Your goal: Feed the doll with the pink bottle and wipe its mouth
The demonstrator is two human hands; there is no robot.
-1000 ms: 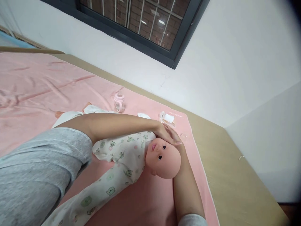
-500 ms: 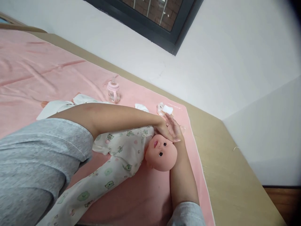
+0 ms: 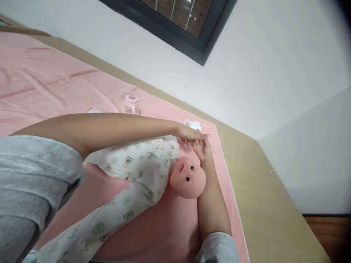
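Observation:
A bald baby doll (image 3: 188, 178) lies on its back on a pink blanket (image 3: 164, 230), dressed in a white suit (image 3: 142, 160) printed with green animals. Past the doll's head, my left hand (image 3: 193, 133) is stretched out flat, fingers straight, above my right hand (image 3: 201, 148). The two hands overlap and appear to touch at the fingers. My right hand is palm up with its fingers apart and partly bent, some of them behind the left hand. The right forearm runs alongside the top of the doll's head. I see nothing held in either hand.
A baby bottle (image 3: 132, 103) with a pink collar stands on the blanket beyond my left forearm. A crumpled white item (image 3: 193, 125) lies just behind my hands. The tan bed surface (image 3: 263, 197) borders the blanket, with a white wall (image 3: 170, 76) and dark window frame (image 3: 189, 49) behind.
My left hand has moved up and away from beside the doll's head, its fingers now straight. The left forearm has shifted upward, covering the bottle's base. The right fingers have swung left.

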